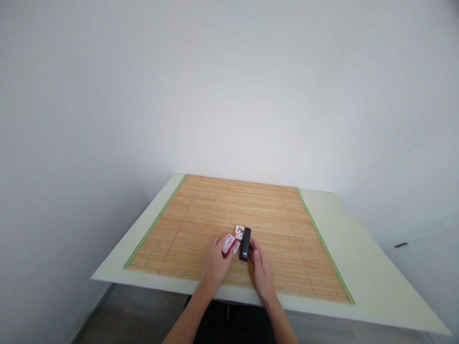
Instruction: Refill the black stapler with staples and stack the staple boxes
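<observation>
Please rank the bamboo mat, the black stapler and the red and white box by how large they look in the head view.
1. Bamboo mat, by far the largest.
2. Black stapler, a long narrow bar.
3. Red and white box at the left hand; partly hidden by fingers, so it only seems slightly smaller than the stapler.

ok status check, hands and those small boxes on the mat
Left hand on the red-and-white box. Right hand open beside the black stapler. Second small box just behind. Nothing else on the bamboo mat.
</observation>
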`<move>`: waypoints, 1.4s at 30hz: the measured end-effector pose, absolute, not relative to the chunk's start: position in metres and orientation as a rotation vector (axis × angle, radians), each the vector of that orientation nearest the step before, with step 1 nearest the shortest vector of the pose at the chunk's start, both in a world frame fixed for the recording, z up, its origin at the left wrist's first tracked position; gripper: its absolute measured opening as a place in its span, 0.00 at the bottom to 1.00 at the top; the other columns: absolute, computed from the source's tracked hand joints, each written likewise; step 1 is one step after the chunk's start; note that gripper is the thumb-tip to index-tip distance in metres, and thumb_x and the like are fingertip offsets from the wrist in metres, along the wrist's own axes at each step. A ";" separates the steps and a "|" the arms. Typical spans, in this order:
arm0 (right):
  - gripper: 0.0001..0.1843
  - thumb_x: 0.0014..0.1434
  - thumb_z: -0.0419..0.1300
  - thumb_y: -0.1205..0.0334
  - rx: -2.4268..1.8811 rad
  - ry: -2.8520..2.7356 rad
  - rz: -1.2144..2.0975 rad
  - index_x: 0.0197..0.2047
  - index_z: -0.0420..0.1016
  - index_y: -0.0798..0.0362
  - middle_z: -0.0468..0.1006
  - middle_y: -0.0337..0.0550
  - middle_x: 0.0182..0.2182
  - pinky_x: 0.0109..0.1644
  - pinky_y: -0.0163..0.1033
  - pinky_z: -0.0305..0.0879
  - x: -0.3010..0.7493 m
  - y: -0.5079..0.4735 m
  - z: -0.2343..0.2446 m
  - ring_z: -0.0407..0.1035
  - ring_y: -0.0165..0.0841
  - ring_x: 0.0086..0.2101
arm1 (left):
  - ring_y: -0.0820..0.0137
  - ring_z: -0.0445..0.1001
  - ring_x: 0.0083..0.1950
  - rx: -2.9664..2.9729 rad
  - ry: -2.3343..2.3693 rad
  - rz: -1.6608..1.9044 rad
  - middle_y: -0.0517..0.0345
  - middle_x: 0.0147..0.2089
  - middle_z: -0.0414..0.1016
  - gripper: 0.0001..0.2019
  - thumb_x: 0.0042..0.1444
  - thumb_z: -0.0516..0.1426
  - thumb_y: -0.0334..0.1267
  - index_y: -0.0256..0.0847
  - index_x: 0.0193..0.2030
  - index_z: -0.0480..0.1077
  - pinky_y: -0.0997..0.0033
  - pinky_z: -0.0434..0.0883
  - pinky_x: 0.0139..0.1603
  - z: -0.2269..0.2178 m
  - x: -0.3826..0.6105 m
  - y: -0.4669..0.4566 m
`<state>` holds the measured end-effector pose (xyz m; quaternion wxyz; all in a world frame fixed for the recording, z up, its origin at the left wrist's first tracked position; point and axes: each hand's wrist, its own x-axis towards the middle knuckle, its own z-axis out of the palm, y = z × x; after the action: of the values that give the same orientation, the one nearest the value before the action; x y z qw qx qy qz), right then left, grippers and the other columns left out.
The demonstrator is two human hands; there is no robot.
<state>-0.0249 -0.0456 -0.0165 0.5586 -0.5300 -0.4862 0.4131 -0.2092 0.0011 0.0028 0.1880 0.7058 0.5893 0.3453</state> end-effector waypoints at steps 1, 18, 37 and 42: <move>0.34 0.69 0.51 0.35 -1.256 -1.123 0.978 0.71 0.64 0.42 0.71 0.42 0.66 0.71 0.60 0.59 -0.025 -0.045 -0.017 0.61 0.46 0.67 | 0.59 0.72 0.57 1.981 1.684 0.996 0.52 0.55 0.75 0.20 0.65 0.57 0.41 0.48 0.63 0.70 0.58 0.69 0.60 0.002 -0.216 0.008; 0.30 0.70 0.55 0.42 -1.338 -1.150 0.893 0.70 0.66 0.45 0.69 0.46 0.67 0.74 0.58 0.54 -0.027 -0.045 -0.020 0.63 0.44 0.66 | 0.56 0.71 0.55 2.043 1.939 0.971 0.50 0.52 0.73 0.17 0.65 0.56 0.41 0.48 0.60 0.73 0.54 0.69 0.58 -0.017 -0.268 0.009; 0.38 0.62 0.65 0.48 -1.389 -1.208 0.674 0.70 0.61 0.49 0.69 0.53 0.66 0.67 0.56 0.67 -0.040 -0.042 -0.030 0.67 0.47 0.63 | 0.57 0.67 0.61 2.256 1.533 0.837 0.50 0.60 0.69 0.21 0.69 0.52 0.40 0.49 0.68 0.64 0.55 0.66 0.60 0.008 -0.175 0.016; 0.28 0.64 0.61 0.50 -1.534 -1.216 0.519 0.64 0.71 0.48 0.76 0.51 0.58 0.66 0.58 0.64 -0.024 -0.053 -0.022 0.71 0.48 0.57 | 0.55 0.69 0.57 2.247 1.603 0.767 0.49 0.55 0.71 0.19 0.65 0.57 0.38 0.46 0.62 0.69 0.54 0.67 0.57 0.001 -0.192 -0.010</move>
<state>-0.0240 -0.0529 -0.0216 0.5298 -0.6425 -0.5091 0.2173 -0.1925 -0.0102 0.0008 0.1379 0.7768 0.5543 0.2651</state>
